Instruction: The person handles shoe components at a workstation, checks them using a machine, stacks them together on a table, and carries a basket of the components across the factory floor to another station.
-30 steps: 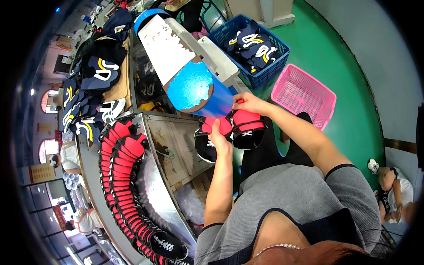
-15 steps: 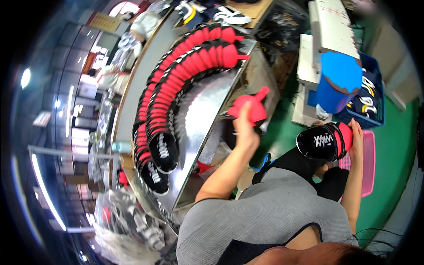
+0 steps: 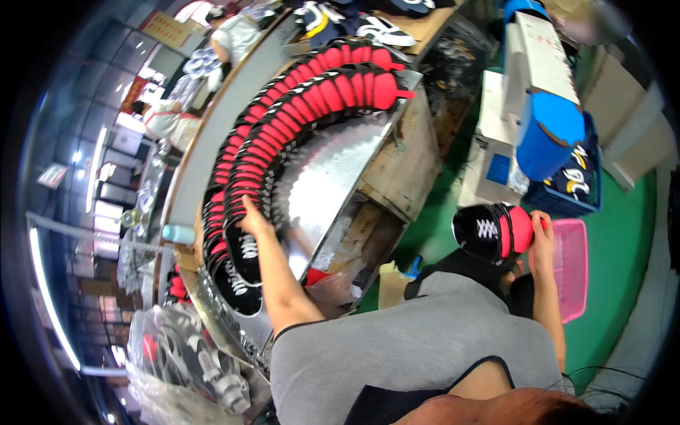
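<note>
Two curved rows of nested black shoe uppers (image 3: 322,99) with red tongues and white lacing lie on the metal table (image 3: 319,177) at my left. My left hand (image 3: 253,221) is at the near end of the inner row, its fingers closed on the end shoe upper (image 3: 244,255); part of the fingers is hidden there. Over my lap, my right hand (image 3: 542,241) grips a small stack of black and red shoe uppers (image 3: 492,232) by the red tongue end, laces facing up.
A pink basket (image 3: 570,269) stands on the green floor at the right. Beyond it are a blue crate (image 3: 570,188) of dark uppers and a white machine (image 3: 542,57) with a blue drum-like part (image 3: 549,134). Plastic-wrapped goods (image 3: 188,361) sit at the lower left. Other people work at the far left.
My left hand has swung left from beside the table, where it held a red-tongued upper, to the near end of the inner row. My right hand still holds its stack.
</note>
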The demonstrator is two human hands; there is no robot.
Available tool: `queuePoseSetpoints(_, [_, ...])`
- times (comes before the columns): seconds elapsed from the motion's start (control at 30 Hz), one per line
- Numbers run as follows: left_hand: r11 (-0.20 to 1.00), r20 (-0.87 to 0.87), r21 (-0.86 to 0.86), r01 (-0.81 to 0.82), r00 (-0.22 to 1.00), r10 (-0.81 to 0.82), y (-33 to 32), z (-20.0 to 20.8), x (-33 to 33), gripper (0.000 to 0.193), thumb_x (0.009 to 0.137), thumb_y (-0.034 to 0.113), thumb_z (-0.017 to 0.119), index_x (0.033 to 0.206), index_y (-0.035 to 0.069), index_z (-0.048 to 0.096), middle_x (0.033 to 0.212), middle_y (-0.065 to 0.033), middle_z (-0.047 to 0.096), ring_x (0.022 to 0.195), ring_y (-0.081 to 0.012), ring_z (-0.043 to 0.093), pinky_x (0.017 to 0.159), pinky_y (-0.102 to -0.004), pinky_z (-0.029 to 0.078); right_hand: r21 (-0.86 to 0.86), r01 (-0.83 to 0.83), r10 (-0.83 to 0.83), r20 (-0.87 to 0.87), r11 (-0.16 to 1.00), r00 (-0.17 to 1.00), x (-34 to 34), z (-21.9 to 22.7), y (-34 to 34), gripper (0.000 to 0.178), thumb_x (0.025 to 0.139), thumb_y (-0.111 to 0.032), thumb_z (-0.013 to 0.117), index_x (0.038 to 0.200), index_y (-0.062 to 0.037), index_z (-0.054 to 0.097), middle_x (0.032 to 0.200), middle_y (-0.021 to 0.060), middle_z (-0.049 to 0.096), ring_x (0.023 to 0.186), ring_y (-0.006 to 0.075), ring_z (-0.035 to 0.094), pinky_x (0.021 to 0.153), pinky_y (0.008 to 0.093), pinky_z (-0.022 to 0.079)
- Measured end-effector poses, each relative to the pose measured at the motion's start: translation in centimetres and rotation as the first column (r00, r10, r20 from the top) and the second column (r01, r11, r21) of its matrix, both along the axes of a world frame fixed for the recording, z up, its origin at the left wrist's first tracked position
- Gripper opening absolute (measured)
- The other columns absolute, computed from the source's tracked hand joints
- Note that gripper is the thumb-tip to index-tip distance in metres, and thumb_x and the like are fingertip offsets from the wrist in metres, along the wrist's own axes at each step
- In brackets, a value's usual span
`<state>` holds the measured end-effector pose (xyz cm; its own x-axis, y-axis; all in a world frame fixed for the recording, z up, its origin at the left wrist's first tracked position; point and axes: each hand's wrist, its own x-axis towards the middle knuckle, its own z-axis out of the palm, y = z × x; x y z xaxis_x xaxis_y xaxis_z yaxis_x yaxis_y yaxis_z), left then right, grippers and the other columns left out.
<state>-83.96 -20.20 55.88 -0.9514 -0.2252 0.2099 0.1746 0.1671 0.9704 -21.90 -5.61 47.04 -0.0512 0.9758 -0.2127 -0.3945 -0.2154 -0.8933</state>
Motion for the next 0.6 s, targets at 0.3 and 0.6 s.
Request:
queuePoseSetpoints(0.3, [0.957,-0.406,-0.275,0.088,0.892,-0.199,-5.2,-3.2,12.9,0.041,0.087,0.012,0.063,0.117,-0.012,0.05,0.105,-0.018,0.06,0.096,-0.024,0.055,0.093,-0.0372,0.043,0.005,0.331,-0.33,0.064,0.944,0.942,0.3,-2.7,0.4,0.022,0.094,-0.022,0.056,0.104,-0.003,0.054,0.09,0.0013,0.055,0.083,0.0092,0.05,0.077,0.0229,0.041])
queuePoseSetpoints(0.6, [-0.331,0.444,0.481,0.812,-0.551,-0.706,13.0,-6.3,43.0,0.047,0.093,0.04,0.054,0.115,-0.001,0.058,0.112,-0.0046,0.059,0.104,-0.0123,0.052,0.091,-0.0262,0.039,-0.095,0.143,-0.16,-0.213,0.985,0.964,-2.6,1.1,-0.7,0.019,0.095,-0.022,0.055,0.098,-0.0042,0.054,0.088,0.0008,0.054,0.085,0.0078,0.05,0.077,0.0234,0.041])
